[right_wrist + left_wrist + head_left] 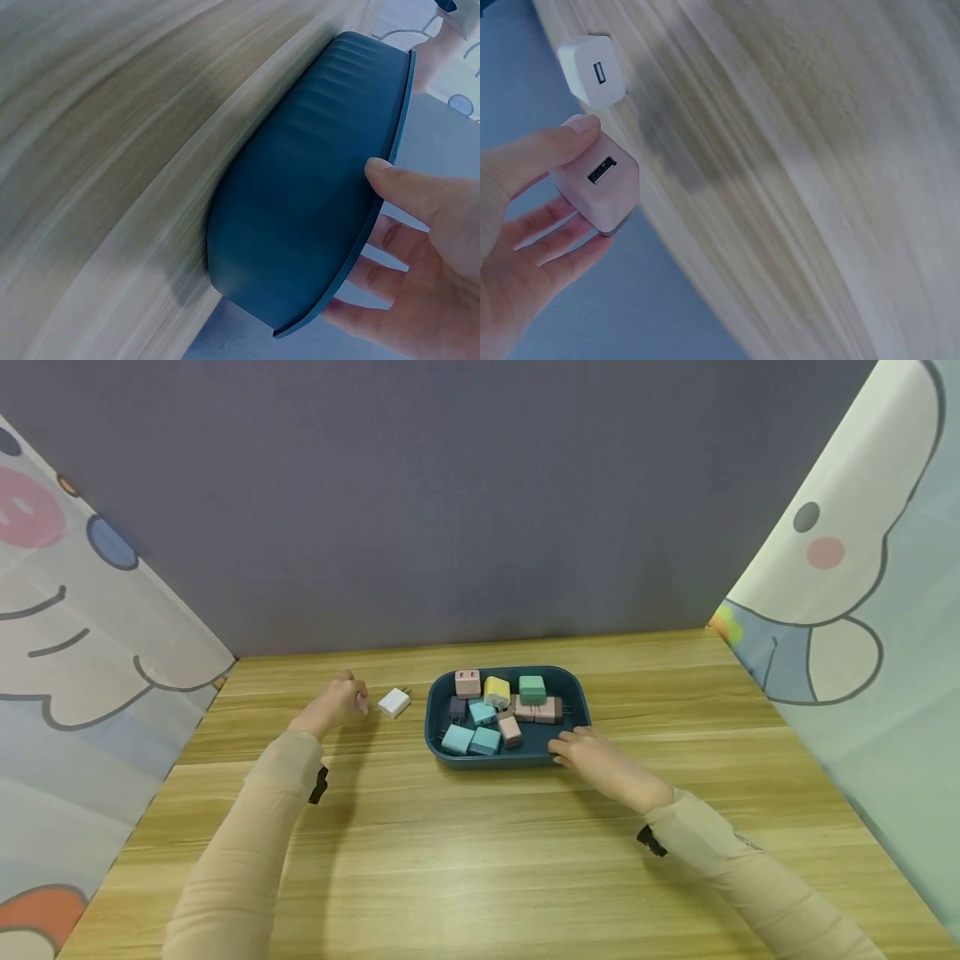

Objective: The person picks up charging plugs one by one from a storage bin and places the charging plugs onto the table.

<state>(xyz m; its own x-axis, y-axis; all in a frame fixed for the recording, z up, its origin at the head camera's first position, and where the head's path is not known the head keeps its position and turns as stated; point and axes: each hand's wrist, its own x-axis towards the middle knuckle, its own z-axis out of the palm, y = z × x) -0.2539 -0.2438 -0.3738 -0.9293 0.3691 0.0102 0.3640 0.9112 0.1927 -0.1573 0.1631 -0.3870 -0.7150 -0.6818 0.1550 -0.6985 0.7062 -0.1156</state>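
My left hand (337,703) is left of the white charger, over the table. It pinches a pale pink USB charger (615,196) between thumb and fingers, its port showing in the left wrist view. Beside it on the wood lies a white USB charger (393,702) with prongs pointing away. A dark teal plastic bin (480,762) stands right of that, holding several chargers in pink, blue, yellow, green and dark colours. At the bin's near right corner, my right hand (600,758) grips the rim, thumb on the outer wall and fingers over the inner side.
The wooden table (435,860) runs back to a grey-blue panel (465,510). Cartoon-printed sheets flank it on the left (75,743) and the right (877,752). A dark band (318,785) is on the left wrist.
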